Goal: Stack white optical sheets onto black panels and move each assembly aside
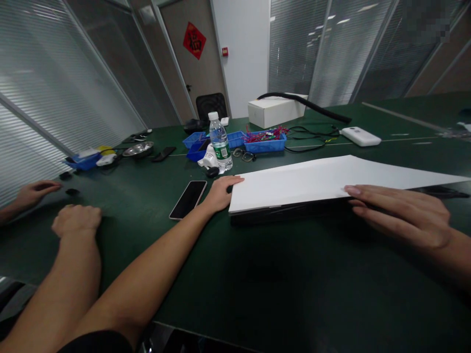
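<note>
A large white sheet [331, 179] lies on a flat dark slab [287, 212] on the green table [257, 274]. My left hand [220, 193] rests at the sheet's left edge, fingers stretched out and an index fingertip on the paper. My right hand [401, 213] lies flat at the sheet's front right edge, fingers extended, fingertips touching the paper and the slab. Neither hand holds anything. A phone [189, 199] lies face up just left of my left hand.
Another person's fist [76, 219] and a second hand [35, 191] rest on the table at the left. Behind the sheet stand a water bottle [220, 142], blue trays [265, 139], glasses [244, 155], a white box [274, 110], black cables [309, 135] and a white device [360, 136].
</note>
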Available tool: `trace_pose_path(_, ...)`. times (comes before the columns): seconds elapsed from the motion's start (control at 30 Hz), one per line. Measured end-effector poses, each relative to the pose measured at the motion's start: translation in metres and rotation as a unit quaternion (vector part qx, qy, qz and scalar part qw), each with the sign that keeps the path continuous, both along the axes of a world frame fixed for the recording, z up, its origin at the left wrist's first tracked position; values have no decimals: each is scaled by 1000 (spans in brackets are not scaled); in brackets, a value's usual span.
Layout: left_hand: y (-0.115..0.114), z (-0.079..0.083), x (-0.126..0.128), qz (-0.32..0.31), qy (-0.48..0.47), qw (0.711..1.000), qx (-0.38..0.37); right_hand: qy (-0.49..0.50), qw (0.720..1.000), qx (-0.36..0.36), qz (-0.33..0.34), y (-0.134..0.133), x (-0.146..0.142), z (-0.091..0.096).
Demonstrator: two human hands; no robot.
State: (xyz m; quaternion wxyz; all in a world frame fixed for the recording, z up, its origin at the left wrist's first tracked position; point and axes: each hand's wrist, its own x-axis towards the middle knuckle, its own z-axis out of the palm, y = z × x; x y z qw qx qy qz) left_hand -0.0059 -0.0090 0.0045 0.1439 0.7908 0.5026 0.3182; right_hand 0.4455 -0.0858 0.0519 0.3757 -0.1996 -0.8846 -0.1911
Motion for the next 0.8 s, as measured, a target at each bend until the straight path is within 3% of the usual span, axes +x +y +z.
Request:
trace_pose_path(0.17,2,5,1,-22,20,999,44,35,993,95,-69,10,0,-11)
trace_pose_path(0.33,-4,6,5,-23,43,995,83,40,989,135,-42,16,-5,-9)
trace_pose_path(0.7,-7,3,6,9,49,995,91,-2,989,131,-70,20,5,-7)
trace_pose_path(0.8,-5,1,4,38,33,995,89,-27,986,136,-96,18,9,5)
